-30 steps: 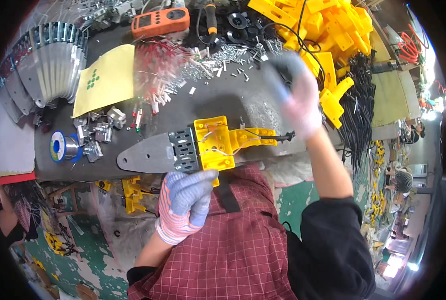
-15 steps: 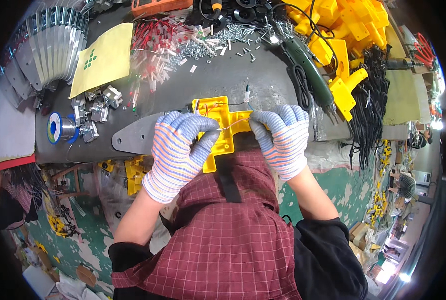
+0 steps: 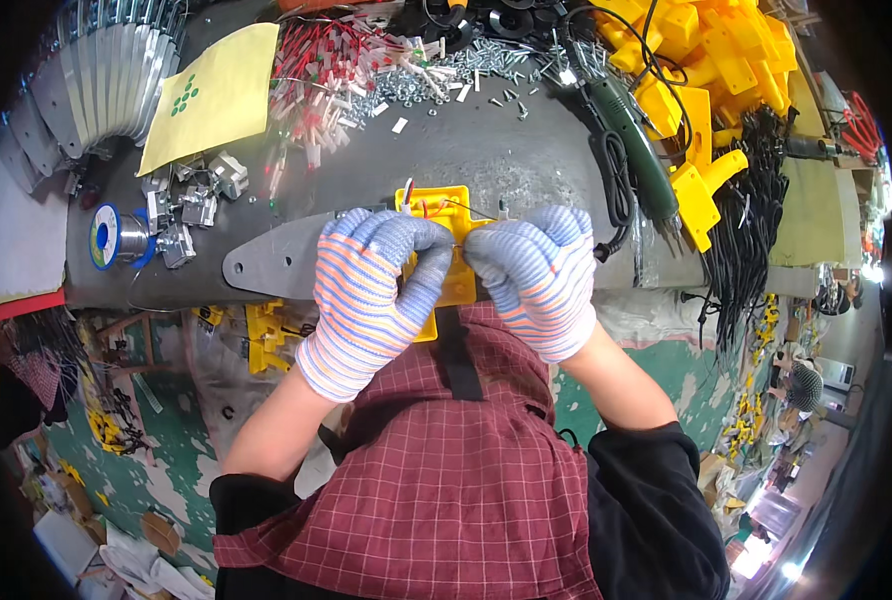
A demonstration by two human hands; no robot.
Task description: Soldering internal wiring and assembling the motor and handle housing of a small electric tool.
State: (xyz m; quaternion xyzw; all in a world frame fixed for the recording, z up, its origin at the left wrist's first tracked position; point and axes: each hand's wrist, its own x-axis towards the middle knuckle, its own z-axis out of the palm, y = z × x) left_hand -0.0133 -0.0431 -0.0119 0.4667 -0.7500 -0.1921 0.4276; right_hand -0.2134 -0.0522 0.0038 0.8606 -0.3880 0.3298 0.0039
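A yellow plastic housing (image 3: 456,291) lies open side up at the table's front edge, with thin wires (image 3: 436,207) inside it. My left hand (image 3: 374,295), in a striped knit glove, pinches a thin wire with thumb and forefinger over the housing. Close beside it, my gloved right hand (image 3: 536,280) is also pinched on a wire, its fingertips almost meeting the left ones. The fingers mostly hide the wire ends and the housing's narrow right part. A flat grey metal blade (image 3: 274,256) reaches left from the housing, partly behind my left hand.
Left stand a solder spool (image 3: 116,237), metal blocks (image 3: 199,207), yellow paper (image 3: 211,95) and stacked blades (image 3: 116,85). Wired parts (image 3: 321,75) and screws (image 3: 486,65) lie at the back. A green soldering tool (image 3: 631,150), yellow housings (image 3: 721,50) and black cords (image 3: 751,215) lie right.
My right hand has moved left toward my left hand, so their fingertips nearly touch. The wire stretched between them is now mostly covered. The view has shifted slightly.
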